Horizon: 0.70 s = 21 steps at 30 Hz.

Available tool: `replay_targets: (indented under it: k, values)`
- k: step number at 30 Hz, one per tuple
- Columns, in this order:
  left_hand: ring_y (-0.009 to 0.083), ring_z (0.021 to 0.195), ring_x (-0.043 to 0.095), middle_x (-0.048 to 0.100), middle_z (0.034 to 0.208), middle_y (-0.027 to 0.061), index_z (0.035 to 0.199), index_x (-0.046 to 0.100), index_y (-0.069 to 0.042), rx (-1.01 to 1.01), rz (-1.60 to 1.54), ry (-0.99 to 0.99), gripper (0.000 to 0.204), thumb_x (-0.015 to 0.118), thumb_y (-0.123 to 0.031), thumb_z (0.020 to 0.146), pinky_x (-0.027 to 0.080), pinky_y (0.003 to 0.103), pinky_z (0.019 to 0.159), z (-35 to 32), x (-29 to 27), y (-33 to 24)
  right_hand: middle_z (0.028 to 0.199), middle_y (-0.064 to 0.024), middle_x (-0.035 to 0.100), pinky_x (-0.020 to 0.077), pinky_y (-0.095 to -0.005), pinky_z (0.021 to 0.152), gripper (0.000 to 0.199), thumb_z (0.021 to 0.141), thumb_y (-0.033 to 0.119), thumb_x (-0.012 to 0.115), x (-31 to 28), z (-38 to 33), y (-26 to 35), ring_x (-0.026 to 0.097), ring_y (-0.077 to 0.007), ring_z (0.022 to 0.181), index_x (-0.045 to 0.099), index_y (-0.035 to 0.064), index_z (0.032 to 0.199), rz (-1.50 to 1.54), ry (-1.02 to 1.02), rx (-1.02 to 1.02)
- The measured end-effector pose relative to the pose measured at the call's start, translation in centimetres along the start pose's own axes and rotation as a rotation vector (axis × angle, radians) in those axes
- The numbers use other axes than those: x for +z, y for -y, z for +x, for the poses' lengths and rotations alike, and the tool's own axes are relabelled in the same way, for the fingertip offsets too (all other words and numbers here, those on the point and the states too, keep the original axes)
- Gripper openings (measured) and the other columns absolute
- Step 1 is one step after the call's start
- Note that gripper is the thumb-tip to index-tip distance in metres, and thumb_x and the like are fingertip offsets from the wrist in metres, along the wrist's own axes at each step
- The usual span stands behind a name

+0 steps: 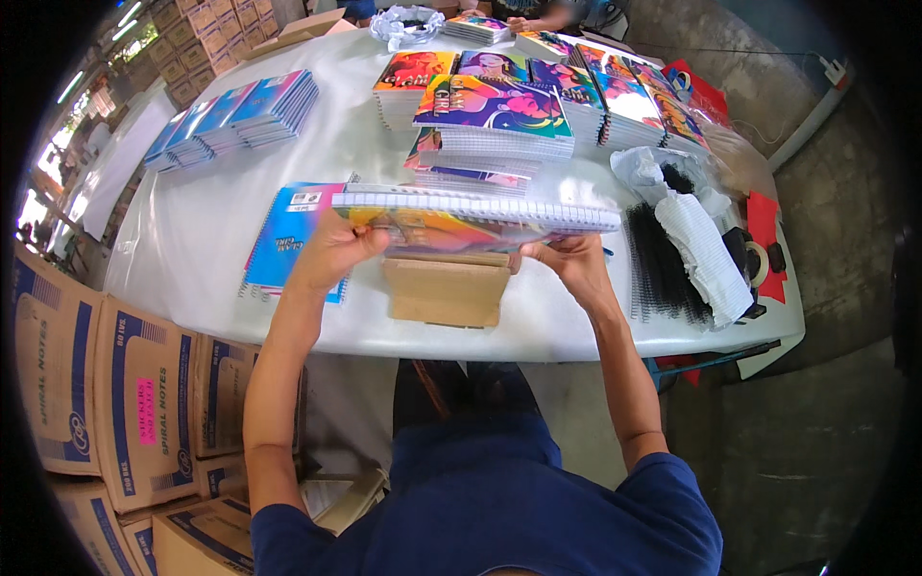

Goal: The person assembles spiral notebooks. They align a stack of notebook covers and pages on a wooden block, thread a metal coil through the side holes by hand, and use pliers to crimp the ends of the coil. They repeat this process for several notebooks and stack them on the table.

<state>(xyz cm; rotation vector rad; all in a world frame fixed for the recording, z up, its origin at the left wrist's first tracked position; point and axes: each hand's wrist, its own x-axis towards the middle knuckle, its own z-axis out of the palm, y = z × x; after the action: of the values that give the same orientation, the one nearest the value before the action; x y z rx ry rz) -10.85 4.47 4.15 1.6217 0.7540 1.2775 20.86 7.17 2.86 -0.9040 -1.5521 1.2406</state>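
Both gripping a stack of spiral notebooks (475, 216) over the white table (211, 240): left hand (331, 252) clamped on one end, right hand (574, 261) on the other, above a brown cardboard piece (447, 290).

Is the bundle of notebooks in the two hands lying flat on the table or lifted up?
Lifted up. Left hand and right hand hold the notebook bundle at its ends, above the brown cardboard piece.

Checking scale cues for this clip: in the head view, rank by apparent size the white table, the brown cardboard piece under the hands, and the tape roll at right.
1. White table
2. Brown cardboard piece
3. Tape roll
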Motion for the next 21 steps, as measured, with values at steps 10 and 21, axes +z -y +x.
replay_targets:
  k: [10,21]
  values:
    - [0.0102,0.096,0.056,0.065,0.107,0.0020,0.111,0.062,0.003,-0.164,0.082,-0.113,0.038,0.067,-0.028,0.089,0.044,0.027,0.087,-1.0,0.4,2.4,0.097,-0.0067,0.070,0.0469,-0.0312,0.083,0.023,0.082,0.010,0.072,1.7,-2.5,-3.1,0.062,-0.0172,0.089,0.067,0.0026,0.103,-0.356,-0.134,-0.286]
    - [0.0243,0.139,0.029,0.028,0.151,0.0173,0.150,0.019,-0.005,-0.080,-0.142,-0.239,0.089,0.070,-0.037,0.085,0.022,0.036,0.112,-2.6,3.2,6.1,0.118,-0.0110,0.060,0.0395,-0.0328,0.099,0.049,0.080,0.012,0.075,0.3,-4.6,-7.4,0.055,-0.0211,0.111,0.053,0.0003,0.122,-0.319,0.092,-0.048]
